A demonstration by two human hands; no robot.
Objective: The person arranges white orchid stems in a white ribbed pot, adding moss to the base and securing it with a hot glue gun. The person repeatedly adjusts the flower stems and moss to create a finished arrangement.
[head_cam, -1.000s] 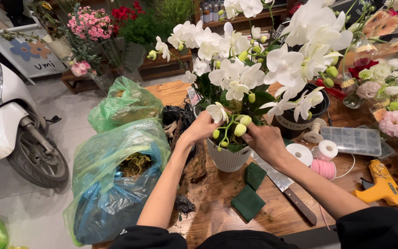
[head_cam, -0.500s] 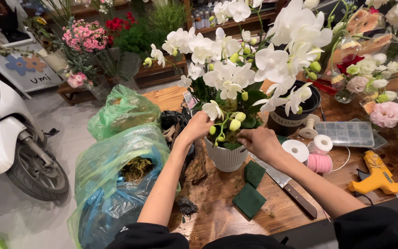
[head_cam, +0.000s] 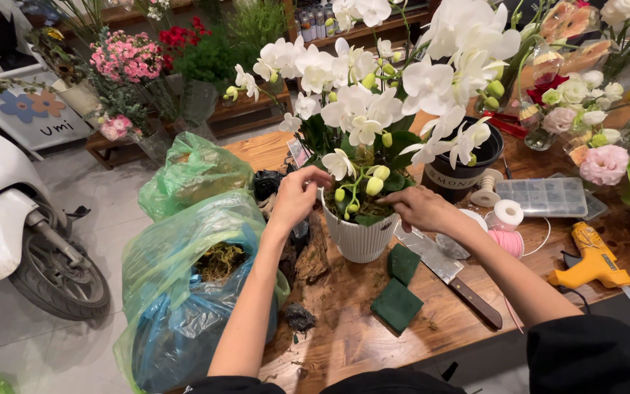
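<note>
Between my 2 hands stands the white ribbed ceramic pot [head_cam: 361, 235] of white orchids [head_cam: 373, 87], on the wooden worktable [head_cam: 344, 328]. Left hand [head_cam: 297, 195]: fingers bent, tips pinching at a stem base near the pot's rim; what exactly is gripped I cannot tell, buds hide it. Right hand [head_cam: 421, 208]: fingers curled downward over the opposite rim, pressing into the planting surface, probably to steady the stems from that side. Neither hand is released.

Just below my right hand lie 2 dark green foam blocks [head_cam: 399, 292] and a broad steel knife with a brown wooden handle [head_cam: 450, 273], within easy reach. Right of that hand: pink and white ribbon spools [head_cam: 508, 226], a clear plastic compartment box [head_cam: 545, 197], and, further out, a yellow glue gun [head_cam: 592, 259]. Left of my left forearm, 2 green plastic bags [head_cam: 184, 248] sit open, apparently holding moss, beside the table edge.
</note>
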